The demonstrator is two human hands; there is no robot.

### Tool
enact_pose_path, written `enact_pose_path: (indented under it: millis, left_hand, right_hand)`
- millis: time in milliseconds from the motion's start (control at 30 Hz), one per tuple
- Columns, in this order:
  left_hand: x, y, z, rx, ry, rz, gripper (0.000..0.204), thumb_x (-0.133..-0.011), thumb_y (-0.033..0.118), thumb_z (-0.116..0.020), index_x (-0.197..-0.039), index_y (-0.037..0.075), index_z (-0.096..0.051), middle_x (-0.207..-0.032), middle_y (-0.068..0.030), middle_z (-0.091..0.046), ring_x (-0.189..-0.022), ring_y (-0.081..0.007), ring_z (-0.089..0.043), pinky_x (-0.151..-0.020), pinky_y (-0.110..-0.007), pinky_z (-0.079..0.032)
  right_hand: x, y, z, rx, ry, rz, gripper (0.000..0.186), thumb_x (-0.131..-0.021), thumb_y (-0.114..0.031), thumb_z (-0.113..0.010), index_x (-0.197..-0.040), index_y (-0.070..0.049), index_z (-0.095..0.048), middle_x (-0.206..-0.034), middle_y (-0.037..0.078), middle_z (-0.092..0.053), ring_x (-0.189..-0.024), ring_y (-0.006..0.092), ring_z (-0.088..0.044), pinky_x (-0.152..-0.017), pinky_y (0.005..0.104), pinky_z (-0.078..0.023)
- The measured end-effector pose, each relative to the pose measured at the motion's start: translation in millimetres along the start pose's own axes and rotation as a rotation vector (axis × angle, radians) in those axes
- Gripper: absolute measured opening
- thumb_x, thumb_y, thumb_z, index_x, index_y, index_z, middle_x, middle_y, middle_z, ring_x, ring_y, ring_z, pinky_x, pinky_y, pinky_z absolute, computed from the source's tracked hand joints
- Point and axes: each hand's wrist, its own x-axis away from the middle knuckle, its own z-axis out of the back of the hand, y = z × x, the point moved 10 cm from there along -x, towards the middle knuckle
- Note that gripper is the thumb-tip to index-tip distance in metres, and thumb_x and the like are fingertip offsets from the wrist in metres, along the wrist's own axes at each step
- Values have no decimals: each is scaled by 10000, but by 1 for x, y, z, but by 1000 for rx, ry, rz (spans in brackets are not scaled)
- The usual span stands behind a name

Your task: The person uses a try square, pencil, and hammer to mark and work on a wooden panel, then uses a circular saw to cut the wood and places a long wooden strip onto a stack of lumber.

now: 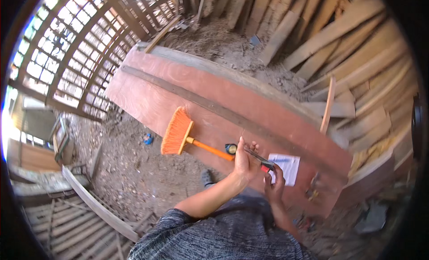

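My left hand point(245, 164) grips the far end of a dark, narrow tool point(257, 155). My right hand point(275, 179) is closed on its near end, by a small red part. Both hands are over a long reddish-brown board point(147, 103) with a darker strip along it. An orange broom point(177, 132) lies on the board, its handle passing under my left hand. Just beside that hand is a small dark, round-faced object point(230, 148), perhaps a tape measure. A white sheet of paper point(289, 170) with a bluish item on it lies by my right hand. Small tools point(312, 190) rest farther right.
Wooden planks point(335, 45) lean and pile along the back and right. A slatted wooden grille point(67, 50) stands at the left. A dirt floor point(111, 166) surrounds the board, with a small blue scrap point(147, 138). A curved pale beam point(98, 206) and slats lie at the lower left.
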Motion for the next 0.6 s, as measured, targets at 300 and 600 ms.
enact_pose_path:
  millis: [300,600]
  left_hand:
    - [-114,15,-87,-800,-240,-505,588,-1104,365,-572,-1562,37,-405,-1507,-130,-567,-1296,-233,-595,-1113,-378,-463]
    - [-179,244,55,-907,321,-1121,297,-1040,76,-666,-1327,60,-593,-1226,-18,-647,-1122,-113,-615,-991,-270,-516]
  right_hand:
    - [-257,141,3,-367,-98,-335,525,-1111,-427,-535,-1435,-18,-473,-1199,102,-609,-1068,176,-600,-961,351,-504]
    - [-491,193,-19,-274,-254,-198,280,-1017,-227,-737,-1214,-84,-599,-1006,-48,-576,-906,59,-519,-841,253,-428]
